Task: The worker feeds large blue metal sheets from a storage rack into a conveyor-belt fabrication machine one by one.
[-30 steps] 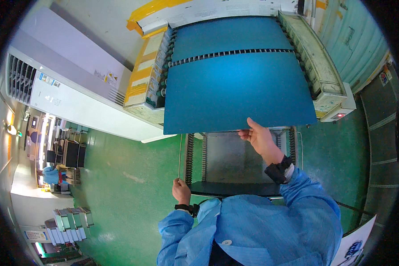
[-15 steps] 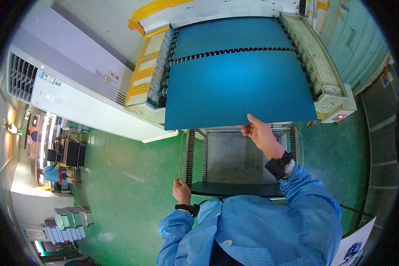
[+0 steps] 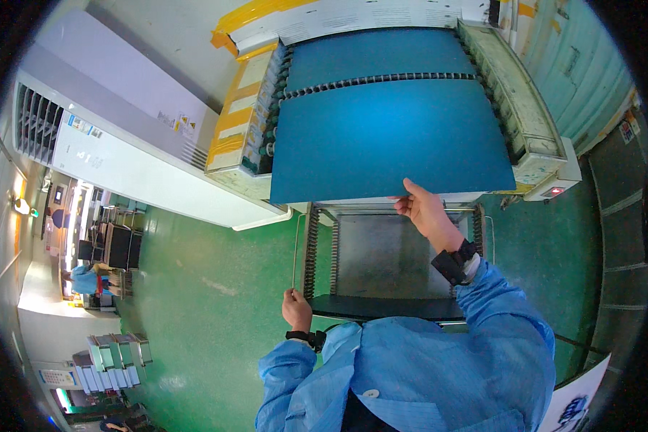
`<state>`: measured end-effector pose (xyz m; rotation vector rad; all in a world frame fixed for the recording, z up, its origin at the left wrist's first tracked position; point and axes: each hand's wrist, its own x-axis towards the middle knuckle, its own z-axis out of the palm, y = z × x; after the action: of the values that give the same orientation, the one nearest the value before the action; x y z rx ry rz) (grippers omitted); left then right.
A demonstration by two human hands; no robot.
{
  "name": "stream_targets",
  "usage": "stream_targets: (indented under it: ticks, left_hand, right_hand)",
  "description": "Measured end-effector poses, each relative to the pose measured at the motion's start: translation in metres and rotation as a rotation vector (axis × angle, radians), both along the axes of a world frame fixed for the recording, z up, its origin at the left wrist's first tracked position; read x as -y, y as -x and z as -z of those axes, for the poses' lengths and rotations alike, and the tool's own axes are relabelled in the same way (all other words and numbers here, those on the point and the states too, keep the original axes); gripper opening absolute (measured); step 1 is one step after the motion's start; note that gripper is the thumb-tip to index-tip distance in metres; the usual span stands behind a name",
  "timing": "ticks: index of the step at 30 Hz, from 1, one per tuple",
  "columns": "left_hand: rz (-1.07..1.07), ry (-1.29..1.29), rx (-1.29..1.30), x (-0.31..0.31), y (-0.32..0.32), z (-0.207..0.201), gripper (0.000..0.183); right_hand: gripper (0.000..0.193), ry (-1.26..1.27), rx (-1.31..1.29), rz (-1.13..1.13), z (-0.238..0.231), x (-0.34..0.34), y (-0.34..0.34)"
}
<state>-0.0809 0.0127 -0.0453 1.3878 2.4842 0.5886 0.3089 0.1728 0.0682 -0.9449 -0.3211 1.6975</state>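
A flat blue panel point(image 3: 381, 137) lies on the black rollers of a conveyor machine, its near edge jutting out toward me. My right hand point(image 3: 423, 212) pinches that near edge, thumb on top and fingers below. Behind it, past a row of rollers, a second blue panel point(image 3: 381, 54) rests on the same machine. Under the near edge stands a slotted rack point(image 3: 311, 252) with toothed side bars and a grey base. My left hand point(image 3: 297, 309) is closed around the thin metal rod point(image 3: 296, 248) at the rack's left side.
Light machine rails flank the rollers, the left one point(image 3: 230, 122) patched with yellow tape. A tall white cabinet unit point(image 3: 144, 165) leans into view at left. On the green floor point(image 3: 194, 288), stacked trays point(image 3: 115, 360) stand far left; another person point(image 3: 86, 281) is in the distance.
The near blue panel has slid slightly away from me, farther onto the rollers, and my right hand has moved a little with it. My left hand stays on the rod.
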Motion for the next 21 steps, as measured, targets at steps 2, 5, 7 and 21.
stream_targets:
  ticks: [2,5,7,21]
  left_hand:
    - [0.002,0.000,0.001,0.000,0.001,0.002,0.028]
    - [0.000,0.001,0.006,0.000,0.003,0.004,0.028]
    - [-0.004,0.002,-0.004,0.000,0.002,0.004,0.027]
    - [-0.014,-0.037,0.015,0.000,-0.002,0.002,0.029]
  right_hand:
    - [0.032,-0.003,0.002,0.003,0.004,-0.002,0.000]
    - [0.032,-0.018,-0.004,0.002,0.009,-0.006,-0.002]
    - [0.031,-0.026,-0.002,-0.007,0.010,-0.007,-0.003]
    - [0.030,0.000,-0.017,-0.010,0.005,-0.016,-0.005]
